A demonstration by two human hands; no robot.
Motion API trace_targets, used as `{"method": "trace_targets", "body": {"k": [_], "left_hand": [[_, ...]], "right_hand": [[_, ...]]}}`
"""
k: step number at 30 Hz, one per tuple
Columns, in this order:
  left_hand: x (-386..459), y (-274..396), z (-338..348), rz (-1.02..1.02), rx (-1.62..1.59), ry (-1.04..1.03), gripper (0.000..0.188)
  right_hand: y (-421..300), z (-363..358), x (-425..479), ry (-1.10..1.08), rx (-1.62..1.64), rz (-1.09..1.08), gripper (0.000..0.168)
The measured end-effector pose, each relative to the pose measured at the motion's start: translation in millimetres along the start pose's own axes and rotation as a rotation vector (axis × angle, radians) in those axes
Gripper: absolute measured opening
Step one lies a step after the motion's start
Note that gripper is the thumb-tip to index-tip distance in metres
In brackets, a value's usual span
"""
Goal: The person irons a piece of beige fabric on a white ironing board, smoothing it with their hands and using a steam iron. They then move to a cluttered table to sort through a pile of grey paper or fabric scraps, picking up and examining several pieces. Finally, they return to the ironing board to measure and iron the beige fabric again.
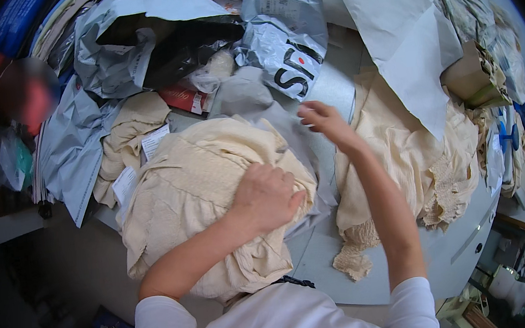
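Note:
A large bundle of crinkled cream fabric (186, 177), with seams showing, lies in front of me and reaches to the table's near edge. My left hand (266, 195) is on its right side, fingers curled into the cloth. My right hand (320, 118) is to the right of the bundle, fingers slightly apart, with nothing visible in it. Grey cloth or soft sheeting (281, 118) runs behind and beneath the bundle, near my right fingertips. To the right of my right forearm, more cream garments (392, 149) with gathered, shirred edges are spread out.
Grey plastic mailing bags (110, 60) and a printed one (293, 53) are heaped at the back. A white sheet (405, 50) overlaps the right-hand garments. At left are cream cloth (140, 112) with paper labels (155, 141) and a red packet (182, 100). A cardboard box (471, 77) stands far right.

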State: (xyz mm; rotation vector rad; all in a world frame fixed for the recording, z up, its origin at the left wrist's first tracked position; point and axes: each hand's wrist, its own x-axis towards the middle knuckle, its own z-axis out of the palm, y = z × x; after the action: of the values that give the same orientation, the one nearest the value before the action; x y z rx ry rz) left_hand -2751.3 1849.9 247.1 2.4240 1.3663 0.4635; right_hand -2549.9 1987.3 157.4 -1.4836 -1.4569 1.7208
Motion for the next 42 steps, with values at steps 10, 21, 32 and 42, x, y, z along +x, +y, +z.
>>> {"method": "trace_targets", "body": {"k": [10, 21, 32, 42], "left_hand": [[-12, 15, 17, 0.055, -0.121, 0.135, 0.025], [-14, 17, 21, 0.072, -0.081, 0.289, 0.033], [-344, 50, -9, -0.431, -0.069, 0.520, 0.046], [-597, 128, 166, -1.141, -0.438, 0.323, 0.029]], "right_hand": [[26, 68, 23, 0.368, -0.215, -0.261, 0.029], [-4, 41, -90, 0.454, -0.472, -0.318, 0.038], [-8, 299, -309, -0.062, -0.265, -0.977, 0.016], [204, 474, -346, -0.667, -0.718, -0.249, 0.027]]}}
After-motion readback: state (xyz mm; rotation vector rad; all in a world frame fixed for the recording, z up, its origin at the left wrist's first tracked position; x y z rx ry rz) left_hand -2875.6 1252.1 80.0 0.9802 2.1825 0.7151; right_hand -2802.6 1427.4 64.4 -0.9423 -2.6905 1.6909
